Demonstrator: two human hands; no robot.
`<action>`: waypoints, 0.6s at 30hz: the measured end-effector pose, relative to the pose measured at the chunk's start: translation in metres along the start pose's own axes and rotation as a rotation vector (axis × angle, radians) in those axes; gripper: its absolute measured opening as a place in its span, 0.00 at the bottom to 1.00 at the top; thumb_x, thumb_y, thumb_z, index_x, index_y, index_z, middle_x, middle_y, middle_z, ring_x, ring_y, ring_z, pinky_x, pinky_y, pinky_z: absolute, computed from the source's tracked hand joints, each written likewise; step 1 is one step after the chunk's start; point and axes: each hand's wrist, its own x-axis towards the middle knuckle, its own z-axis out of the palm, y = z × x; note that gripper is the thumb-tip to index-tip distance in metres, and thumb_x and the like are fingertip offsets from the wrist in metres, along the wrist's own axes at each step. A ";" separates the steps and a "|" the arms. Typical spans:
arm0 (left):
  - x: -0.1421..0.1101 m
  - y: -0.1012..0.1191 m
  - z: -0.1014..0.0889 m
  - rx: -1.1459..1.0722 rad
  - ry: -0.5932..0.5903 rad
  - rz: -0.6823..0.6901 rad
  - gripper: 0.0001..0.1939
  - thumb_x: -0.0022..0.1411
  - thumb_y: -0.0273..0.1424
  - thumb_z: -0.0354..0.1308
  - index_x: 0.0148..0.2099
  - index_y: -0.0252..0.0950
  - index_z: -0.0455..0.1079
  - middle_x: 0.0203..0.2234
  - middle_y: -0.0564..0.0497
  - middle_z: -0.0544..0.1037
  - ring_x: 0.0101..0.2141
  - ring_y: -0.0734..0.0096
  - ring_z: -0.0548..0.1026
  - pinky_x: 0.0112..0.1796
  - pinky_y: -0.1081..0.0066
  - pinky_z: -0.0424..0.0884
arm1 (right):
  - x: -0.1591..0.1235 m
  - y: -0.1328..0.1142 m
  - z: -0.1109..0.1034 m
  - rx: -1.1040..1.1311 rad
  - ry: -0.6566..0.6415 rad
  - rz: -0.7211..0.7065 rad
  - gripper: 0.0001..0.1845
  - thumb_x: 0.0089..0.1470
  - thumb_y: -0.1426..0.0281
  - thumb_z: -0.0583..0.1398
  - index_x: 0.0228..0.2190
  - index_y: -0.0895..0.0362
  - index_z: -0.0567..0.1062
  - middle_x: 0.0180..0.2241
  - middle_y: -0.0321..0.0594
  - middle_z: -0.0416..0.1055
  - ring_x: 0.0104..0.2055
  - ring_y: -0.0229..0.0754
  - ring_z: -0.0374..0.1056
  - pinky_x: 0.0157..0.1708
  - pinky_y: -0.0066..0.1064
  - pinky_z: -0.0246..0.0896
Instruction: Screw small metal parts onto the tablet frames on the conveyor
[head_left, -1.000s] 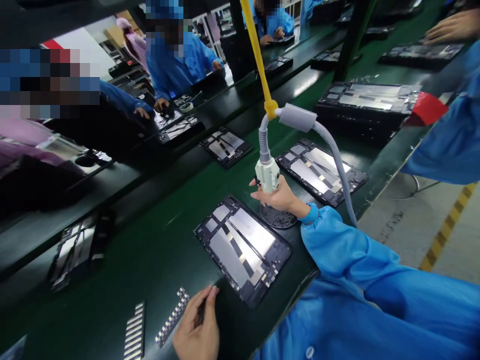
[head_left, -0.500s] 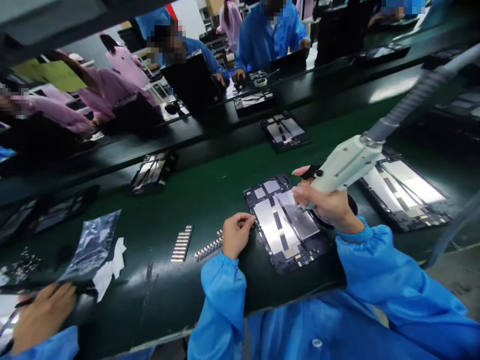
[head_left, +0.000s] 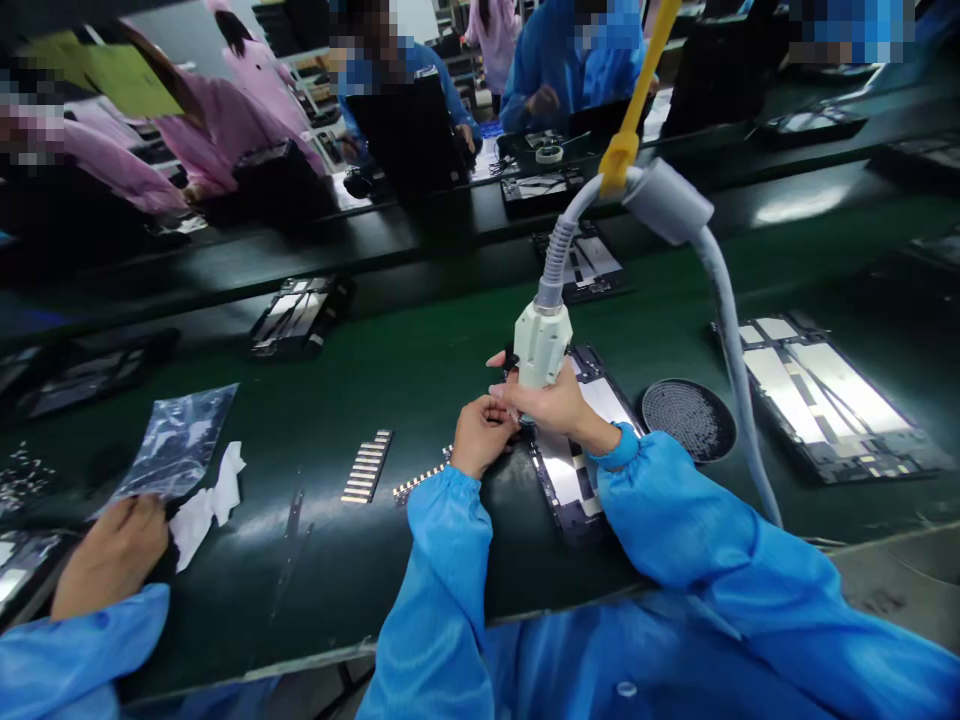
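Note:
My right hand [head_left: 551,403] grips a pale electric screwdriver [head_left: 541,345] upright over the left edge of an open tablet [head_left: 562,470]. Its tip is hidden behind my fingers. My left hand [head_left: 482,432] is pinched close beside the screwdriver's lower end, at the tablet's left side; I cannot make out what is in its fingers. The tablet lies flat with silvery battery panels and a dark frame, partly covered by my right hand and sleeve. Just left of my left hand lies a strip of small metal-tipped parts [head_left: 420,482], and farther left a stack of similar strips [head_left: 367,466].
A round black dish of small grains [head_left: 688,420] sits right of the tablet. Another open tablet [head_left: 832,390] lies farther right. The screwdriver's grey cable [head_left: 731,330] hangs from a yellow strap [head_left: 637,90]. At left are a clear bag [head_left: 180,435], white paper [head_left: 206,515] and a co-worker's hand [head_left: 116,555].
My right hand has moved left with the screwdriver, from above the tablet's right half to its left edge beside my left hand. The round dish has come into full view.

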 end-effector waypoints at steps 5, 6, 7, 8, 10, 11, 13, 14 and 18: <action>0.001 0.002 -0.001 -0.012 -0.009 -0.031 0.11 0.43 0.25 0.64 0.30 0.30 0.66 0.19 0.52 0.72 0.19 0.74 0.72 0.15 0.80 0.66 | 0.001 0.006 0.002 -0.013 0.005 0.033 0.16 0.40 0.68 0.66 0.34 0.60 0.73 0.20 0.33 0.66 0.25 0.37 0.65 0.26 0.30 0.64; 0.001 0.002 -0.001 -0.014 -0.007 -0.031 0.11 0.43 0.24 0.64 0.31 0.30 0.66 0.20 0.52 0.72 0.19 0.73 0.73 0.15 0.79 0.66 | 0.001 0.006 0.002 -0.010 0.007 0.036 0.17 0.39 0.67 0.67 0.34 0.60 0.73 0.20 0.33 0.66 0.25 0.37 0.65 0.26 0.30 0.64; 0.001 0.001 -0.001 -0.014 -0.004 -0.030 0.11 0.43 0.24 0.64 0.31 0.30 0.67 0.20 0.52 0.72 0.20 0.73 0.73 0.16 0.79 0.66 | 0.001 0.007 0.002 -0.006 0.006 0.036 0.17 0.39 0.67 0.67 0.34 0.60 0.73 0.20 0.33 0.66 0.24 0.36 0.65 0.26 0.30 0.64; 0.001 0.000 0.000 -0.013 -0.002 -0.027 0.12 0.43 0.24 0.64 0.31 0.30 0.67 0.20 0.52 0.73 0.20 0.73 0.73 0.16 0.79 0.66 | 0.001 0.007 0.002 -0.005 0.005 0.035 0.18 0.39 0.67 0.67 0.34 0.60 0.73 0.20 0.33 0.66 0.24 0.36 0.64 0.25 0.30 0.63; 0.002 0.000 0.001 -0.008 -0.001 -0.018 0.12 0.42 0.24 0.64 0.32 0.30 0.68 0.20 0.52 0.73 0.20 0.73 0.73 0.16 0.79 0.66 | 0.000 0.008 0.002 -0.022 -0.004 0.038 0.17 0.40 0.66 0.67 0.33 0.60 0.73 0.20 0.33 0.66 0.24 0.36 0.64 0.25 0.29 0.63; 0.002 0.000 0.002 -0.004 -0.001 -0.010 0.12 0.42 0.24 0.64 0.33 0.29 0.68 0.20 0.52 0.73 0.19 0.73 0.72 0.16 0.79 0.66 | 0.000 0.008 0.002 -0.042 -0.009 0.043 0.16 0.39 0.66 0.67 0.32 0.60 0.72 0.20 0.34 0.66 0.24 0.36 0.64 0.25 0.29 0.63; 0.001 0.002 0.001 0.007 -0.014 0.007 0.11 0.43 0.24 0.63 0.33 0.29 0.70 0.20 0.53 0.73 0.19 0.74 0.72 0.16 0.78 0.66 | -0.001 0.008 0.004 -0.088 -0.013 0.043 0.14 0.38 0.67 0.67 0.29 0.60 0.72 0.21 0.35 0.67 0.24 0.35 0.64 0.26 0.28 0.63; 0.000 0.005 -0.002 0.013 -0.030 0.015 0.09 0.43 0.24 0.62 0.32 0.29 0.70 0.19 0.52 0.73 0.19 0.74 0.72 0.17 0.78 0.67 | -0.002 0.008 0.004 -0.104 -0.015 0.036 0.14 0.38 0.67 0.66 0.28 0.60 0.72 0.22 0.35 0.68 0.24 0.35 0.65 0.26 0.28 0.63; -0.016 0.013 -0.034 0.069 -0.086 0.078 0.08 0.47 0.30 0.61 0.31 0.30 0.74 0.22 0.49 0.77 0.25 0.70 0.75 0.26 0.75 0.71 | -0.006 0.011 0.008 -0.118 -0.034 -0.007 0.10 0.41 0.68 0.64 0.27 0.61 0.71 0.20 0.34 0.67 0.22 0.34 0.63 0.24 0.27 0.61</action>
